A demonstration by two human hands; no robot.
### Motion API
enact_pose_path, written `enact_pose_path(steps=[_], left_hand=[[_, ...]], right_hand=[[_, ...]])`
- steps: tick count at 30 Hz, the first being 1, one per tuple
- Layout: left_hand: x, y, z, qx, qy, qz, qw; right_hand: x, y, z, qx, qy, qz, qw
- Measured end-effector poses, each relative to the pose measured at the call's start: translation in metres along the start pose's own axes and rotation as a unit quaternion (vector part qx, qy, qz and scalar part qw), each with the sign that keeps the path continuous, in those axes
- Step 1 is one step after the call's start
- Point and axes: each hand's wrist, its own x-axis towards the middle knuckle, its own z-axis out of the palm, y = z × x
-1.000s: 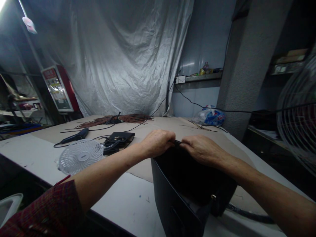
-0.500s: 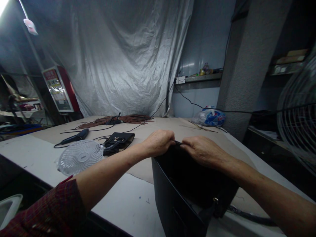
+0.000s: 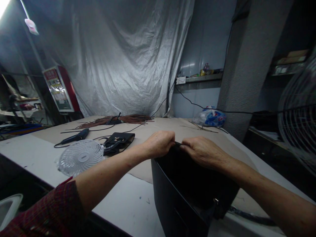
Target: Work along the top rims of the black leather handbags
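Observation:
A black bag (image 3: 170, 197) stands on the table right in front of me, its top gaping and its inside dark. My left hand (image 3: 160, 143) is closed on the far rim of the bag, fingers curled over the edge. Close beside it, my right hand (image 3: 201, 149) pinches the same rim, thumb pointing left. A short stretch of dark edge shows between the two hands. A small metal fitting (image 3: 216, 200) glints at the bag's near right side. The fingertips inside the bag are hidden.
On the table (image 3: 123, 200), to the left, lie a white fan (image 3: 82, 157), a small black bag (image 3: 122, 140) and a dark hand tool (image 3: 76, 136) with a cord. Bundled brown strips (image 3: 118, 119) lie at the back. A blue plastic bag (image 3: 213, 116) sits at the back right.
Both hands keep their grip on the rim. The bag's near side has shifted very slightly; otherwise the scene is the same.

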Motion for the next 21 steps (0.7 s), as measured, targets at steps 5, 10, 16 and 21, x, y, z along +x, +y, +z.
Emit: enact_pose_path(steps=[5,10,16,21], left_hand=[[-0.001,0.003,-0.002,0.003,-0.002,-0.012,1.000],[-0.001,0.003,-0.002,0.010,-0.002,-0.008,1.000],[-0.001,0.003,-0.002,0.022,-0.003,-0.001,1.000],[-0.002,0.000,0.000,-0.028,-0.001,-0.024,0.999]], right_hand=[[0.000,-0.002,0.000,-0.016,-0.002,-0.007,1.000],[0.000,-0.003,0.001,-0.034,0.008,-0.002,0.999],[0.009,-0.008,-0.005,0.015,-0.022,0.005,1.000],[0.013,-0.011,-0.007,-0.024,-0.015,-0.017,0.999]])
